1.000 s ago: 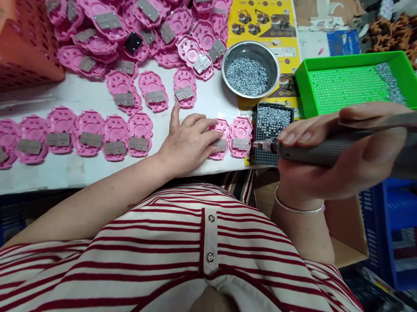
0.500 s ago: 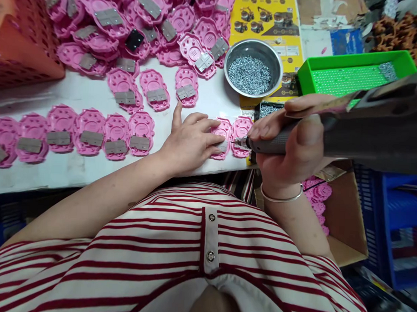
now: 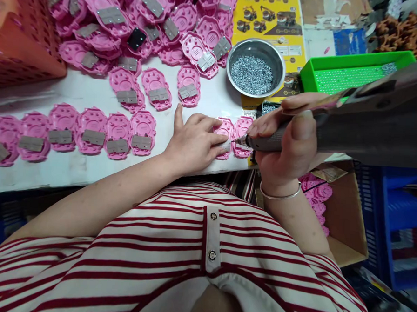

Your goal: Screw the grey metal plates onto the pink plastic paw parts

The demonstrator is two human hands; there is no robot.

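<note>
Two pink shells sit side by side at the near edge of the white table (image 3: 71,176), just right of the frame's centre, and both hands are gathered on them in the single head view. The left shell (image 3: 225,129) is pinned flat under the left hand (image 3: 191,143), whose fingers are spread and pressed down on it rather than curled round it; nothing is gripped, the piece is only held still. The thumb is pointed up the frame, away from the body, and the forearm is laid diagonally from the lower left.

The right shell (image 3: 242,130) is touching its neighbour and is partly hidden by the tool. An electric screwdriver (image 3: 282,141) is clenched in the right hand (image 3: 289,146), fingers wrapped round its grey barrel and thumb laid along the top. Its long axis is laid almost level across the frame, from right to left, with the bit tip (image 3: 234,140) set at the seam between the two shells, just beside the left fingertips (image 3: 223,140). The right hand is thus the nearer one to the working point, with the wrist bent and a bracelet (image 3: 279,194) shown below it.

A row of finished-looking pink shells (image 3: 91,133) is lined up to the left, and a heap of them (image 3: 138,26) is piled at the upper left. A steel bowl of screws (image 3: 253,74) is placed above the hands, and a green tray (image 3: 338,74) at the upper right.
</note>
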